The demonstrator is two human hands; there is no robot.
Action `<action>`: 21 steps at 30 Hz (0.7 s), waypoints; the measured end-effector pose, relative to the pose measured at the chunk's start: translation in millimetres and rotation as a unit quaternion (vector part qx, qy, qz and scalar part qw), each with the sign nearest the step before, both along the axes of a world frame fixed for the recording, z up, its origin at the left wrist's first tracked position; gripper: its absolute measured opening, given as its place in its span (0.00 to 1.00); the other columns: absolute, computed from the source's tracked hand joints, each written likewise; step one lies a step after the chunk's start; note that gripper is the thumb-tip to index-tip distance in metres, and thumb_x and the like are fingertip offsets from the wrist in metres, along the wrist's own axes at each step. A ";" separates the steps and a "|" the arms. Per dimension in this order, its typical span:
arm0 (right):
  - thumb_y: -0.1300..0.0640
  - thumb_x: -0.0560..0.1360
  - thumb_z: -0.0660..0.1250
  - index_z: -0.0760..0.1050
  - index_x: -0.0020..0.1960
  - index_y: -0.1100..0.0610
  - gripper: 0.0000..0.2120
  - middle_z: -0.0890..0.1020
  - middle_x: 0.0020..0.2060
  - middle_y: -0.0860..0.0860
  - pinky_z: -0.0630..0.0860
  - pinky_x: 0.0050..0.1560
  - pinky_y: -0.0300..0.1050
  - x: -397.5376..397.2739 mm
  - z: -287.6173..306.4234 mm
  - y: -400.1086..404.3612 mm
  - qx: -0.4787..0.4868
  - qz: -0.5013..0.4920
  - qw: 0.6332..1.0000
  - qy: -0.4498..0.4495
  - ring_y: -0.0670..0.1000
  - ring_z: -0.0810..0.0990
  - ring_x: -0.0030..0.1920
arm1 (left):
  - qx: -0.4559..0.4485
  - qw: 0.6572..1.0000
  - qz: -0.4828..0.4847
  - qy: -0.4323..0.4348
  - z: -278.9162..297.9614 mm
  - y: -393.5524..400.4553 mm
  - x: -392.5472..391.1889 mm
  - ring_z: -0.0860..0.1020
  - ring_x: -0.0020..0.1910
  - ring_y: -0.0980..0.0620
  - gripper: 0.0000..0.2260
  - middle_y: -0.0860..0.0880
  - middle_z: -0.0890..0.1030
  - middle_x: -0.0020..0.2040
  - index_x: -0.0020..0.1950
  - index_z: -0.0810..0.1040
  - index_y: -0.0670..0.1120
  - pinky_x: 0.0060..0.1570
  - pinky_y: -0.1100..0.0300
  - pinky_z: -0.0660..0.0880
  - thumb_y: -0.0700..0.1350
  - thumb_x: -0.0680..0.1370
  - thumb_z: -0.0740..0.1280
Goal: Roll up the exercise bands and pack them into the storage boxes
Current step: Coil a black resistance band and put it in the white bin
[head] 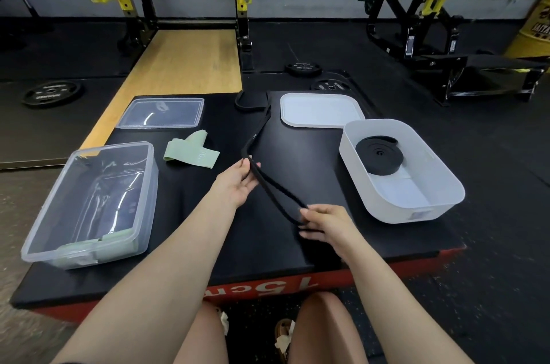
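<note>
Done: one rolled black band (379,156) lies in the white box (446,194) at the platform's right edge; some green band material (98,244) rests at the near end of the clear box (38,247) by the left edge.
In hand: a long black band (262,125) runs from the far edge of the platform (268,259) toward the near middle, not yet rolled.
Left hand (235,185): palm up, fingers loosely curled, thumb and fingertips pinching the band's strands.
Right hand (324,222): fingers pinching the near loop end, apparently about to start the roll.
Left to do: the black band, plus a loose green band (192,152) lying left of centre.
Lids: the white lid (321,110) and clear lid (162,113) lie off along the far edge; roughly half the work looks done.
</note>
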State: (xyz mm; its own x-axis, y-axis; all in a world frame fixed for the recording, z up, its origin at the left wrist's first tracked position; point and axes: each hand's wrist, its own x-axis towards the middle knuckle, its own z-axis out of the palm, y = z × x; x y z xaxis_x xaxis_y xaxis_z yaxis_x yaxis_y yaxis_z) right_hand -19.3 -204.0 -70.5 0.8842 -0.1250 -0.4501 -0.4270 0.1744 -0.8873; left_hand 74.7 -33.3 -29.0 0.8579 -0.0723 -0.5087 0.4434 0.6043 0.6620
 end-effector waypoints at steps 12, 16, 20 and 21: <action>0.40 0.71 0.69 0.75 0.61 0.55 0.25 0.80 0.54 0.49 0.72 0.48 0.38 23.5 22.9 47.7 -0.395 0.176 0.900 -0.058 0.49 0.78 0.55 | 0.169 0.985 -0.027 0.001 -33.7 -10.7 -14.3 0.79 0.35 0.54 0.13 0.45 0.79 0.41 0.62 0.75 0.38 0.42 0.59 0.77 0.36 0.77 0.65; 0.52 0.75 0.67 0.81 0.50 0.56 0.09 0.83 0.43 0.52 0.74 0.38 0.39 23.8 19.1 55.9 -0.404 0.175 0.896 -0.051 0.49 0.80 0.41 | 0.221 0.975 -0.034 -0.006 -38.6 -14.0 -16.7 0.77 0.47 0.49 0.12 0.43 0.78 0.50 0.61 0.75 0.39 0.49 0.56 0.74 0.38 0.77 0.66; 0.54 0.75 0.66 0.81 0.42 0.57 0.09 0.78 0.32 0.49 0.67 0.27 0.34 22.5 19.6 51.4 -0.372 0.177 0.911 -0.023 0.46 0.73 0.29 | 0.307 0.950 -0.046 -0.043 -40.5 -15.0 -17.1 0.77 0.50 0.49 0.11 0.45 0.77 0.49 0.60 0.76 0.40 0.37 0.63 0.75 0.39 0.78 0.66; 0.54 0.75 0.66 0.80 0.40 0.57 0.09 0.77 0.31 0.49 0.66 0.26 0.34 22.6 20.2 50.7 -0.384 0.183 0.905 -0.019 0.45 0.72 0.29 | 0.334 0.939 -0.054 -0.053 -41.6 -15.1 -17.6 0.77 0.49 0.49 0.11 0.46 0.77 0.49 0.60 0.77 0.40 0.35 0.64 0.75 0.39 0.78 0.66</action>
State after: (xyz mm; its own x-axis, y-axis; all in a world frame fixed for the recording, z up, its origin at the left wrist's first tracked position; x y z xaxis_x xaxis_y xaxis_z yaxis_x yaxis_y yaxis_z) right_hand 3.4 -153.3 -50.3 0.9424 -0.0829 -0.3241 -0.2983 -0.6467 -0.7020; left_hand 57.1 -48.4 -70.6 0.9126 0.1436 -0.3828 0.3877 -0.0069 0.9218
